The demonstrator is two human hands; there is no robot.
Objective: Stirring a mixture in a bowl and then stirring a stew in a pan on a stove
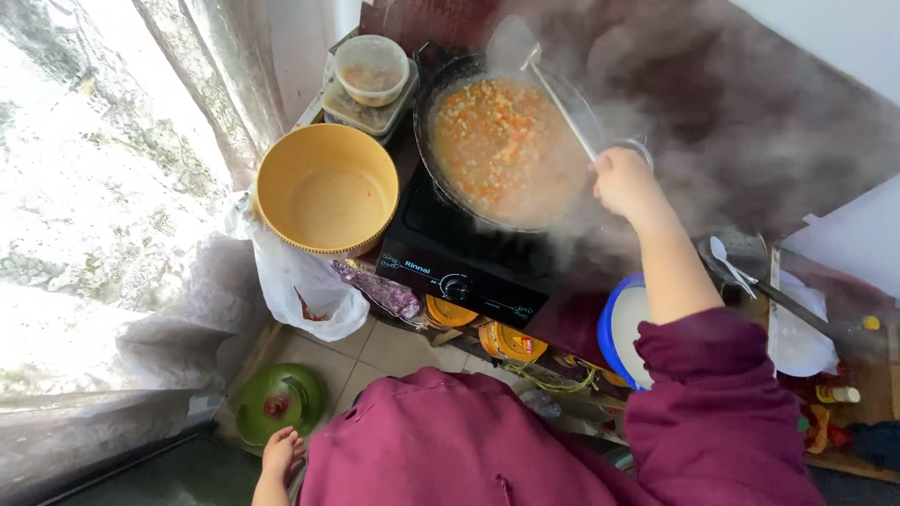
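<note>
Right hand (pixel 623 183) gripped a long ladle (pixel 553 89) over a steaming wok (pixel 506 150).
Left hand (pixel 281 456) hung open, empty, near a green lid (pixel 279 405).

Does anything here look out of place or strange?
Nothing looks spilled or broken. The right hand holds a long spatula over the steaming wok. A green lid lies on the floor.

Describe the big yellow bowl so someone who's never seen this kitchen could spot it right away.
Start at the black stove carrying the steaming wok of orange food. Just left of it, toward the curtained window, sits the yellow bowl. It is wide, round and holds no food, unlike the small lidded food containers stacked behind it.
</note>
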